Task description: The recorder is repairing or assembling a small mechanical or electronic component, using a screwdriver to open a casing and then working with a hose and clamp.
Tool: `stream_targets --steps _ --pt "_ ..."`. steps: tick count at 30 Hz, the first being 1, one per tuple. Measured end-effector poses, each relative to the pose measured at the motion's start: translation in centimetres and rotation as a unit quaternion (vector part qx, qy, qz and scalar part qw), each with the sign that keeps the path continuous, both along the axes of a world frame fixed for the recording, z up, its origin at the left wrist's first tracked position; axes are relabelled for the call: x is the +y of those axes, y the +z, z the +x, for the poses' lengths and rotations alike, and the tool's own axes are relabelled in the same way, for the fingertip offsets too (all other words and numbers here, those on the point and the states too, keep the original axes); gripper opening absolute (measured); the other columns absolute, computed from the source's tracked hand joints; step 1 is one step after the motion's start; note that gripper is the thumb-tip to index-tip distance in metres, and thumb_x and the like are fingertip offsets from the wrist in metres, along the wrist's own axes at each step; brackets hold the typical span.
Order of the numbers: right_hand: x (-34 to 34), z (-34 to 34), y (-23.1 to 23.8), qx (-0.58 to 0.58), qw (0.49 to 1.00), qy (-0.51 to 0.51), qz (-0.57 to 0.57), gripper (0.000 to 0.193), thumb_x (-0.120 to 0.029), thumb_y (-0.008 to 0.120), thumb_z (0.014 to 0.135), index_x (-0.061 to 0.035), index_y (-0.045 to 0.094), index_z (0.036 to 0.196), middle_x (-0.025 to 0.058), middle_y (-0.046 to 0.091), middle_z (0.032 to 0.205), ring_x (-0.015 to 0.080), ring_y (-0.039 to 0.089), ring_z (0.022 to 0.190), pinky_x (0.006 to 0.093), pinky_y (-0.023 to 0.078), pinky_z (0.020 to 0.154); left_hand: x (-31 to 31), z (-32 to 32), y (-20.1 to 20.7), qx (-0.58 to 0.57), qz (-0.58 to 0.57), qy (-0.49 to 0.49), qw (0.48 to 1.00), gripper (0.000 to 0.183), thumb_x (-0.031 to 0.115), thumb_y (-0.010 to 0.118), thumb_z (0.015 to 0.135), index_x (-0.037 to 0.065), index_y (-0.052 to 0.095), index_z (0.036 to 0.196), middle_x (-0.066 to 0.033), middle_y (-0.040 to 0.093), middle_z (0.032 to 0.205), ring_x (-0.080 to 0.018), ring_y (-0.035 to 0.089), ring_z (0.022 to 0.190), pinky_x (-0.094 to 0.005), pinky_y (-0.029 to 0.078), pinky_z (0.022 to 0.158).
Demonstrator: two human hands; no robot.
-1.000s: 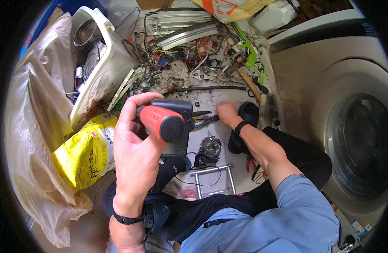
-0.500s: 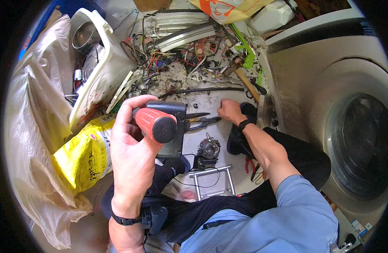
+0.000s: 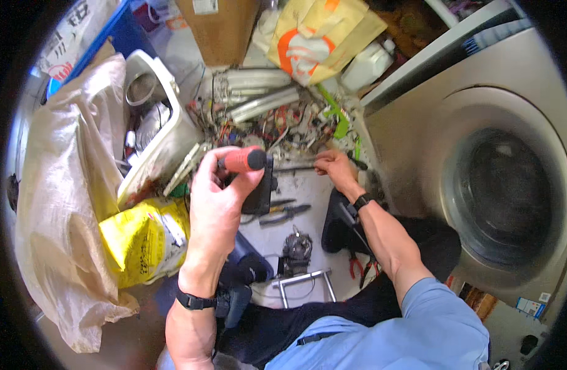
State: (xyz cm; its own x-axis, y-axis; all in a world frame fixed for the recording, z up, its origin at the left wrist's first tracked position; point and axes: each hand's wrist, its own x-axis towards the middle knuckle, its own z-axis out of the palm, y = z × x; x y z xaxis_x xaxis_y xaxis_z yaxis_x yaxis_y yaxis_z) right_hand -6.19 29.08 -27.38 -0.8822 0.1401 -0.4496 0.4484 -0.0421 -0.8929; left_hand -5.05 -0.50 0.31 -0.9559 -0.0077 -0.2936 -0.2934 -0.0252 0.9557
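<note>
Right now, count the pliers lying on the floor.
2. One dark pair of pliers lies on the pale floor just below the power screwdriver in the left hand. A red-handled pair lies beside the right forearm. More may be hidden in the wire clutter.

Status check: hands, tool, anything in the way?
Left hand gripping red-handled power screwdriver. Right hand on dark rod at wire pile. Pliers loose on floor.

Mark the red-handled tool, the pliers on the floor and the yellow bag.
red-handled tool [image 3: 245, 160], head view, on its red grip held in the left hand.
pliers [image 3: 288, 213], head view, on the handles.
yellow bag [image 3: 138, 243], head view, on its crumpled front face.
</note>
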Motion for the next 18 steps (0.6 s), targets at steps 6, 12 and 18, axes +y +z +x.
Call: stream_targets --steps 6,12,18 --pt "1.4 -6.4 11.9 0.091 0.995 -0.005 0.037 0.022 -0.007 0.072 0.089 0.0047 0.074 0.107 0.0085 0.075 0.090 0.0164 0.071 0.076 0.0300 0.057 0.070 0.8 0.0 1.1 -0.002 0.059 -0.005 0.998 0.034 0.011 0.081 0.088 0.004 0.065 0.118 -0.0015 0.067 0.103 -0.0094 0.060 0.093 -0.0257 0.049 0.088" --pt "5.6 -18.6 24.7 0.329 0.894 -0.098 0.288 0.024 -0.017 0.067 0.092 -0.0008 0.075 0.108 0.0100 0.078 0.089 0.0184 0.072 0.081 0.0335 0.056 0.075 0.6 -0.1 1.4 -0.005 0.071 -0.003 0.997 0.034 0.011 0.080 0.089 0.004 0.065 0.119 -0.0018 0.067 0.102 -0.0097 0.060 0.092 -0.0259 0.049 0.086" --pt "8.0 -30.4 27.4 0.377 0.775 -0.139 0.488 0.021 -0.020 0.063 0.095 -0.0064 0.075 0.106 0.0204 0.076 0.099 0.0414 0.073 0.095 0.0492 0.056 0.085 -1.2 0.0 0.4 -0.021 0.021 0.023 0.999 0.033 0.011 0.081 0.088 0.005 0.065 0.116 0.0002 0.065 0.102 -0.0093 0.058 0.091 -0.0256 0.047 0.087"
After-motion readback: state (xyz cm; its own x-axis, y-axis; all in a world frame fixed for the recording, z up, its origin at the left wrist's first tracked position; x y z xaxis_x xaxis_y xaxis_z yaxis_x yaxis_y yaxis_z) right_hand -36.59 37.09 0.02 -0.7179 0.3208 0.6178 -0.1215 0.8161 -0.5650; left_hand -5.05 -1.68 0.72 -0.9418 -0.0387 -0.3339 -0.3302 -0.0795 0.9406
